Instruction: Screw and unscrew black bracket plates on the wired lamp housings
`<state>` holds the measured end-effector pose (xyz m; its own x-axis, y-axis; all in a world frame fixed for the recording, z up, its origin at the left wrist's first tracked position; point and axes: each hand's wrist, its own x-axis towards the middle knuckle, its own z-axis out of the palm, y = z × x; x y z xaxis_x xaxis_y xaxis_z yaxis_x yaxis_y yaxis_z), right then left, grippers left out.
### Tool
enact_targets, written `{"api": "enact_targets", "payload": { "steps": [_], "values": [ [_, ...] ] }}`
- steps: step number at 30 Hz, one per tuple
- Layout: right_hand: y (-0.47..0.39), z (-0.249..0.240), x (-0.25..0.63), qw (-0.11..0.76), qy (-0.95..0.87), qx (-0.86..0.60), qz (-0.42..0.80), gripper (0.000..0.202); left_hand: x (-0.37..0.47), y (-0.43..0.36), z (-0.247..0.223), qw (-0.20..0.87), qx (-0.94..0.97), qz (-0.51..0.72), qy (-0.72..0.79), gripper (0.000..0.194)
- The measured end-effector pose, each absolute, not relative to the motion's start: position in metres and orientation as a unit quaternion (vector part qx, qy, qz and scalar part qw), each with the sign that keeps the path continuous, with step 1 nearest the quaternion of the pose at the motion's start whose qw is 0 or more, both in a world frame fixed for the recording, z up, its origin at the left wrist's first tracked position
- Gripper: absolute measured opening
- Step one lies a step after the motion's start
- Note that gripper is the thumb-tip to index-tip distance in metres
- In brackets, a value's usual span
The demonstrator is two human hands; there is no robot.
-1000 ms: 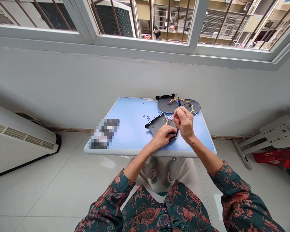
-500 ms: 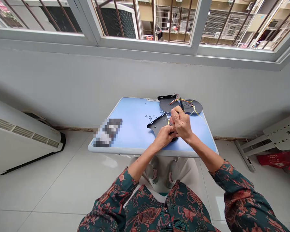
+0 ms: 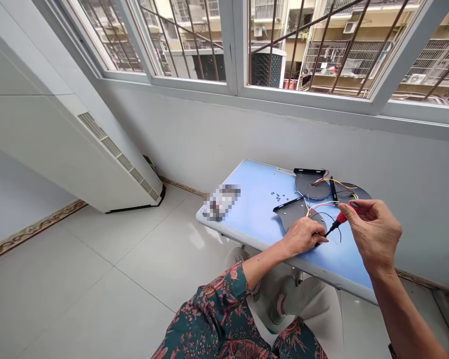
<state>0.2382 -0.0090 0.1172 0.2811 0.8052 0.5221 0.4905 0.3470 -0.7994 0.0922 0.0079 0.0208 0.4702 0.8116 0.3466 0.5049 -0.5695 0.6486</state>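
Note:
A screwdriver with a red and black handle (image 3: 341,217) is pinched in my right hand (image 3: 377,232), its shaft slanting down toward my left fingertips. My left hand (image 3: 305,235) is closed on the front edge of a dark round plate (image 3: 290,213), which lies near the table's front edge. This plate has a black bent flange and yellow, red, white and black wires. Whether my left fingers also hold a small part at the screwdriver's tip is hidden. Behind lie a second dark plate (image 3: 303,185) and a third (image 3: 353,190), both with wires.
The blue table (image 3: 254,214) stands against the wall below a barred window. Several small screws (image 3: 279,197) lie scattered left of the plates. A pixelated item (image 3: 222,202) is at the table's left end. A tall white appliance (image 3: 108,149) stands at the left.
The view has swung left. My right hand has moved away from my left hand to the right, and the screwdriver now shows in it. My left hand stays at the front plate.

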Motion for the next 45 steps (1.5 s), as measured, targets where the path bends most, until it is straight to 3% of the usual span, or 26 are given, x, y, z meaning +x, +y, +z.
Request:
{"api": "enact_targets", "payload": {
  "steps": [4,8,14,16,22,25,28,33,35,40,42,45],
  "values": [
    [-0.005,0.117,0.241,0.570,-0.620,-0.506,0.188,0.032,0.091,0.009,0.021,0.245,0.820,0.325,0.402,0.018],
    [0.011,0.120,0.250,0.538,-0.667,-0.388,0.340,0.028,0.090,0.009,0.023,0.257,0.813,0.323,0.411,0.020],
    [0.030,0.110,0.255,0.482,-0.679,-0.244,0.497,0.038,0.093,0.006,0.028,0.308,0.789,0.334,0.413,0.013],
    [0.024,0.110,0.251,0.476,-0.696,-0.262,0.471,0.036,0.095,0.006,0.029,0.313,0.779,0.329,0.433,0.016],
    [-0.005,0.123,0.242,0.500,-0.703,-0.452,0.226,0.040,0.100,0.007,0.029,0.283,0.782,0.318,0.455,0.018],
    [-0.007,0.122,0.241,0.532,-0.654,-0.508,0.177,0.048,0.101,0.007,0.029,0.270,0.787,0.315,0.456,0.019],
    [-0.007,0.121,0.243,0.557,-0.631,-0.522,0.138,0.042,0.101,0.004,0.029,0.268,0.782,0.324,0.461,0.017],
    [-0.009,0.131,0.243,0.481,-0.725,-0.422,0.255,0.017,0.089,0.002,0.036,0.339,0.760,0.325,0.449,0.013],
    [-0.004,0.133,0.243,0.447,-0.753,-0.360,0.323,0.016,0.084,0.002,0.039,0.396,0.746,0.326,0.425,0.002],
    [0.009,0.127,0.244,0.476,-0.714,-0.275,0.433,0.021,0.084,0.003,0.041,0.401,0.731,0.322,0.449,0.008],
    [0.007,0.124,0.244,0.501,-0.697,-0.312,0.407,0.021,0.087,0.002,0.040,0.378,0.729,0.324,0.470,0.014],
    [-0.003,0.122,0.242,0.529,-0.700,-0.399,0.266,0.020,0.090,0.001,0.037,0.363,0.733,0.329,0.472,0.015]
  ]
}}
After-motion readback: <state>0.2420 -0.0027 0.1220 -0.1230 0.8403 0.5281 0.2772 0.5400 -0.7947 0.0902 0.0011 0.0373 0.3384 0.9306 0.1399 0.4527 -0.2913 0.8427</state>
